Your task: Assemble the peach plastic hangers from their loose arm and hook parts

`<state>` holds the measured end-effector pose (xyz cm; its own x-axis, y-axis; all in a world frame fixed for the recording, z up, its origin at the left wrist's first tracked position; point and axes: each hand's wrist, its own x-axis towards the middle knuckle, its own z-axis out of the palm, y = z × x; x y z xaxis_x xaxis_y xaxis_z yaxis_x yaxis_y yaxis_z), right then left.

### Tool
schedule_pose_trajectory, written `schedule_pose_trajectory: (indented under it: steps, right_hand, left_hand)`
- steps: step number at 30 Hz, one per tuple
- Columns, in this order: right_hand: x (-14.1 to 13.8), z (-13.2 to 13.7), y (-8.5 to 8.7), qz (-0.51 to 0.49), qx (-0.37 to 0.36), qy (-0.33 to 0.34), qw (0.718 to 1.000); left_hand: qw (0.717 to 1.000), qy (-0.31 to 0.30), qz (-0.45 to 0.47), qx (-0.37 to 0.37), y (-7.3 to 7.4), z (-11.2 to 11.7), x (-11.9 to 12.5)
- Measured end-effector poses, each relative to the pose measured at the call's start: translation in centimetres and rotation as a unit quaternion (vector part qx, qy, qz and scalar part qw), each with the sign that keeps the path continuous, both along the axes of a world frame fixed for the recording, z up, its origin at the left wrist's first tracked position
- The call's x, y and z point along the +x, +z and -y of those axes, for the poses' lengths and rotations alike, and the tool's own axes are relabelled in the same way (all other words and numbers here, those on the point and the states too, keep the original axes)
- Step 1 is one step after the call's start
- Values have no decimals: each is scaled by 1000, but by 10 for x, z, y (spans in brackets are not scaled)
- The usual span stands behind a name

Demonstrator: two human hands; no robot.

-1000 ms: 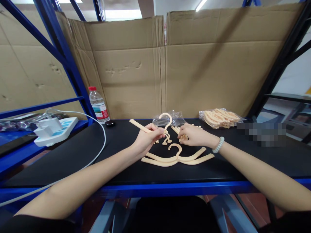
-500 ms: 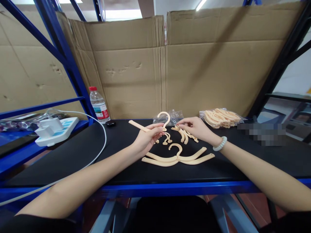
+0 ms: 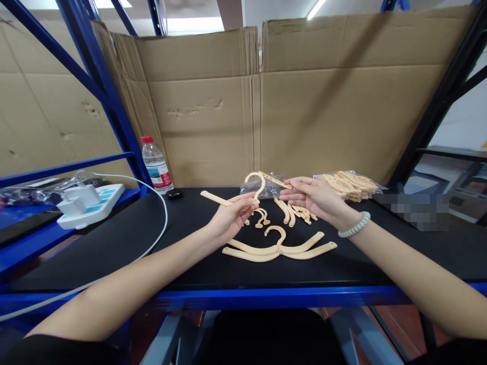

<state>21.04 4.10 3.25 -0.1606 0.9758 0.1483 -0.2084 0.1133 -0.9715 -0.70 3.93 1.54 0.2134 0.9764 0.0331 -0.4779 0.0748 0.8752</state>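
Observation:
My left hand (image 3: 232, 217) grips a beige plastic hanger part (image 3: 224, 198), one straight arm with a hook (image 3: 257, 183) standing up at its end. My right hand (image 3: 315, 198) pinches a second beige hanger arm (image 3: 274, 180) and holds its tip close to the hook. Below both hands, finished beige hangers (image 3: 279, 247) lie stacked on the black shelf top (image 3: 114, 243). Loose hooks (image 3: 262, 217) and arm pieces (image 3: 294, 212) lie between the hands.
A clear bag of hanger parts (image 3: 348, 185) sits at the back right, an empty-looking bag (image 3: 271, 187) behind the hook. A water bottle (image 3: 155, 165) and a small black object (image 3: 173, 193) stand at the back left. A white power strip (image 3: 85, 203) with cable lies left. Cardboard walls the back.
My right hand left the loose pieces on the shelf, lifting a hanger arm up toward the hook in my left hand. My left hand barely moved.

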Motion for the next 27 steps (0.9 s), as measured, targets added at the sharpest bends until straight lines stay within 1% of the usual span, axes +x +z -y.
schedule_pose_trajectory:
  steps: [4, 7, 11, 14, 17, 22, 27]
  right_hand:
    - [-5, -3, -10, -12, -11, -24, 1000]
    - [-7, -5, -15, -18, -27, -21, 999]
    - [-13, -1, -17, -46, -51, 15, 998]
    - [-19, 5, -19, -45, -59, 47, 996]
    - [-25, 11, -22, -29, -37, 66, 997]
    - [-31, 14, -26, -26, 7, 74, 997]
    - [-33, 15, -28, -16, 39, 88, 995]
  left_hand:
    - [1000, -10, -5, 0, 0, 1, 0]
    - [1000, -18, -7, 5, -2, 2, 0]
    - [1000, -22, -4, 16, -3, 2, 0]
    - [999, -27, -12, 24, -6, 2, 0]
    - [998, -43, -24, 45, -9, 2, 1]
    - [994, -69, -34, 79, -11, 2, -1]
    - [985, -99, -101, 95, -9, 4, -2]
